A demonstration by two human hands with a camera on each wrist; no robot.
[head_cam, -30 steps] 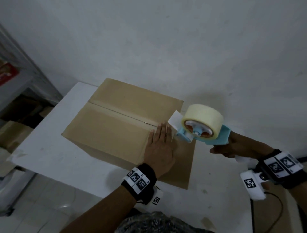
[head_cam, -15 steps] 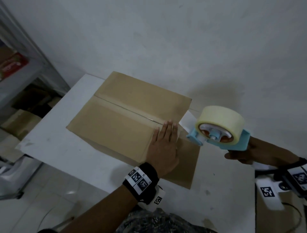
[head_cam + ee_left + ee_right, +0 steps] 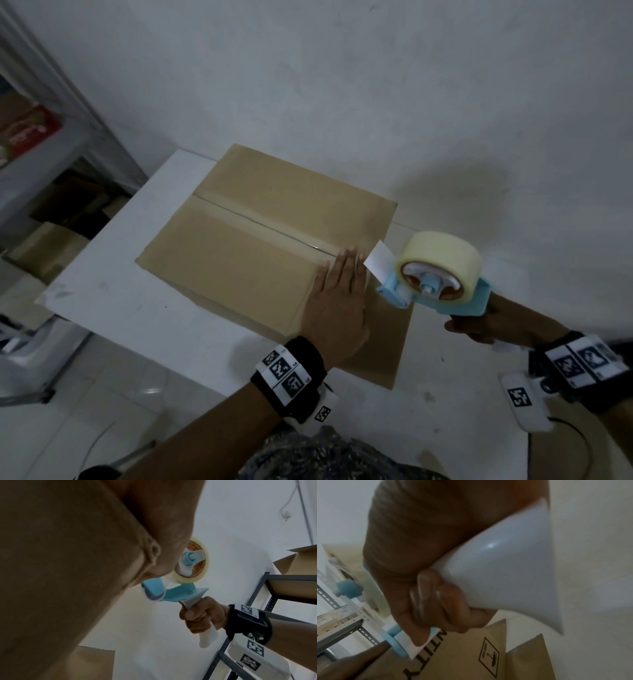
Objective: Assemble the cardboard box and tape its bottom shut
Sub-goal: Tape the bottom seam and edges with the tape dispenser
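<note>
Now the flat, spread left hand (image 3: 337,301) pins the brown cardboard box (image 3: 260,246) — right hand (image 3: 202,616), clenching the blue tape dispenser (image 3: 442,284), should land tape just beyond those fingertips, centred on the seam.

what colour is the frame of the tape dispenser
Light blue, with a white handle; the tape dispenser shows best in the head view.

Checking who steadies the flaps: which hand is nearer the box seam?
Left. The left hand lies flat on the box, fingertips at the seam's near end. The right hand is off the box's right side, gripping the tape dispenser.
</note>
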